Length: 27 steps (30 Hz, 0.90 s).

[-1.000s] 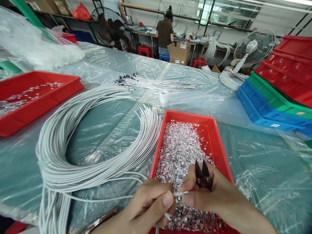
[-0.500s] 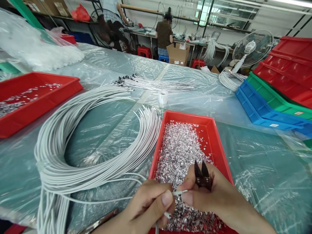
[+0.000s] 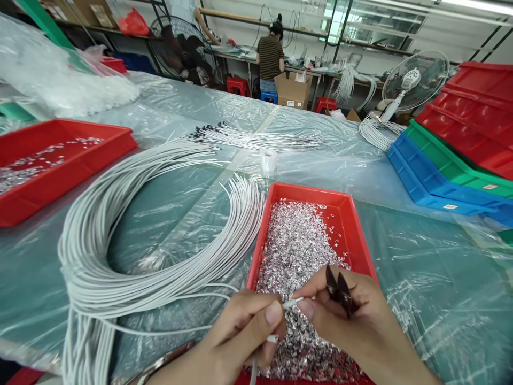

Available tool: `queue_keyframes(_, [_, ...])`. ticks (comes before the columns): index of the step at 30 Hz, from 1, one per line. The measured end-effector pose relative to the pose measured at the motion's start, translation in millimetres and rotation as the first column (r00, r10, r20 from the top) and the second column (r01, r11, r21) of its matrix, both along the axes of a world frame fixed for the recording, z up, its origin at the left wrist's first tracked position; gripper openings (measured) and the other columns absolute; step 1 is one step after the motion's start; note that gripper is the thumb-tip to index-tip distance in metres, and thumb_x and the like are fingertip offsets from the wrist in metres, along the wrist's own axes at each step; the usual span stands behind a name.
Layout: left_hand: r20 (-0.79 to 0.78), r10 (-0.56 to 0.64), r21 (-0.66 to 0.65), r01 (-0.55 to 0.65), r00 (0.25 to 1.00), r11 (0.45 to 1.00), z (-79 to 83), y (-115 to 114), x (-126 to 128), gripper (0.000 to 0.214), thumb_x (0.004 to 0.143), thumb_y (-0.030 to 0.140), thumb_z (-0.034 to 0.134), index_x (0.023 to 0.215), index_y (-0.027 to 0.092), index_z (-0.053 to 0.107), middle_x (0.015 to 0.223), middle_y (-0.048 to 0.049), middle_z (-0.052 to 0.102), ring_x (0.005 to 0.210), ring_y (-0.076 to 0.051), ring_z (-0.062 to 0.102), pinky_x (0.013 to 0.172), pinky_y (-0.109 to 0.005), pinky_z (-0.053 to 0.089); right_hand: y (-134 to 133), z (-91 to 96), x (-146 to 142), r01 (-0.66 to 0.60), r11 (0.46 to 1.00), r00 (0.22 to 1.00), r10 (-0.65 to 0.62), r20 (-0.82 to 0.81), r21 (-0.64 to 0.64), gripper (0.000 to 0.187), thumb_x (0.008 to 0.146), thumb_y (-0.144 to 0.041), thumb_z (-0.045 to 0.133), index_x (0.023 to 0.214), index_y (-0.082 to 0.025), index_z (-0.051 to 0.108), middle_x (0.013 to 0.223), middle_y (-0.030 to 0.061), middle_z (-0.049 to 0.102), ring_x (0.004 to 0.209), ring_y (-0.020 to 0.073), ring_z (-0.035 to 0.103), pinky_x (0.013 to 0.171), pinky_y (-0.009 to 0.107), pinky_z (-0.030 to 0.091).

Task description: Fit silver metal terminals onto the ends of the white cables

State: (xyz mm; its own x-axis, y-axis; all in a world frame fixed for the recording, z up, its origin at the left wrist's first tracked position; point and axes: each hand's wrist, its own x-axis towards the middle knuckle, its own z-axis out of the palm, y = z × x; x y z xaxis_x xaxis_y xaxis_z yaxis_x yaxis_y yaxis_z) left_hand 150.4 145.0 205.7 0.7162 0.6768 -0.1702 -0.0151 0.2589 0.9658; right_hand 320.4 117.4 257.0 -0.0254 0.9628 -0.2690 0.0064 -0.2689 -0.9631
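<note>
My left hand (image 3: 250, 331) is closed on a white cable (image 3: 289, 303), whose stripped tip points right between my two hands. A second white cable end (image 3: 272, 338) sticks out below its fingers. My right hand (image 3: 344, 305) pinches at the cable's tip with thumb and forefinger, while dark-bladed cutters (image 3: 339, 289) rest in the same hand, blades upward and slightly apart. Beneath both hands lies a red tray (image 3: 363, 235) filled with silvery scraps (image 3: 296, 240). Left of the tray, a thick coil of white cables (image 3: 88, 251) lies on the plastic-covered table.
Another red tray (image 3: 72, 176) with scraps stands at left. A white roll (image 3: 268, 160) and a bundle of black-tipped cables (image 3: 264, 139) lie farther back. Stacked crates (image 3: 460, 144) rise at right. A person (image 3: 270, 56) is at a far bench.
My right hand has tilted slightly and its thumb has drawn back a little from the cable tip. The cutters have leaned to the right. My left hand keeps its grip.
</note>
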Motion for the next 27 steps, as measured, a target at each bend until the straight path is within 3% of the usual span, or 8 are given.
queue_keyframes(5, [0.051, -0.054, -0.102, 0.059, 0.997, 0.993, -2.5, 4, 0, 0.052, 0.087, 0.06, 0.041, 0.057, 0.018, 0.041, 0.047, 0.006, 0.035, 0.041, -0.007, 0.03, 0.04, -0.02, 0.022, 1, -1.9, 1, -0.01, 1.0, 1.0, 0.01, 0.014, 0.018, 0.004, 0.069, -0.02, 0.065, 0.068, -0.023, 0.062, 0.049, -0.0096, 0.027, 0.046, 0.0096, 0.019, 0.045, 0.029, 0.017])
queue_keyframes(15, [0.075, -0.159, -0.114, 0.167, 0.984, 0.979, 0.0, 13, -2, 0.055, 0.087, 0.06, 0.042, 0.052, 0.018, 0.041, 0.043, 0.0051, 0.036, 0.037, -0.006, 0.031, 0.037, -0.02, 0.022, 4, -6.8, 3, -0.062, 0.998, 0.996, 0.06, -0.071, -0.031, 0.009, 0.067, -0.014, 0.066, 0.067, -0.022, 0.062, 0.049, -0.0103, 0.028, 0.045, 0.0082, 0.019, 0.043, 0.027, 0.017])
queue_keyframes(18, [0.028, -0.237, -0.069, 0.238, 0.971, 0.969, 0.4, 15, -5, 0.058, 0.085, 0.064, 0.04, 0.048, 0.018, 0.041, 0.041, 0.0037, 0.037, 0.036, -0.008, 0.033, 0.038, -0.021, 0.026, 6, -10.6, 6, -0.151, 0.987, 0.981, 0.156, -0.116, 0.054, 0.01, 0.068, -0.011, 0.065, 0.069, -0.021, 0.064, 0.048, -0.0103, 0.029, 0.043, 0.0076, 0.02, 0.04, 0.025, 0.017])
queue_keyframes(22, [-0.041, -0.199, -0.082, 0.195, 0.979, 0.977, 1.9, 12, -9, 0.057, 0.08, 0.066, 0.046, 0.048, 0.02, 0.041, 0.042, 0.004, 0.035, 0.041, -0.01, 0.032, 0.04, -0.022, 0.025, 9, -11.2, 14, -0.319, 0.924, 0.944, 0.33, -0.018, 0.209, 0.013, 0.073, -0.008, 0.062, 0.071, -0.02, 0.067, 0.051, -0.0082, 0.038, 0.046, 0.0076, 0.028, 0.04, 0.024, 0.021])
queue_keyframes(27, [-0.033, -0.195, -0.139, 0.189, 0.98, 0.972, 4.4, 8, -12, 0.05, 0.078, 0.062, 0.052, 0.054, 0.019, 0.047, 0.045, 0.0053, 0.035, 0.04, -0.008, 0.029, 0.041, -0.024, 0.021, 11, -9.0, 21, -0.424, 0.877, 0.905, 0.422, 0.057, 0.225, 0.012, 0.075, -0.008, 0.063, 0.074, -0.019, 0.069, 0.06, -0.005, 0.051, 0.051, 0.008, 0.038, 0.045, 0.023, 0.029])
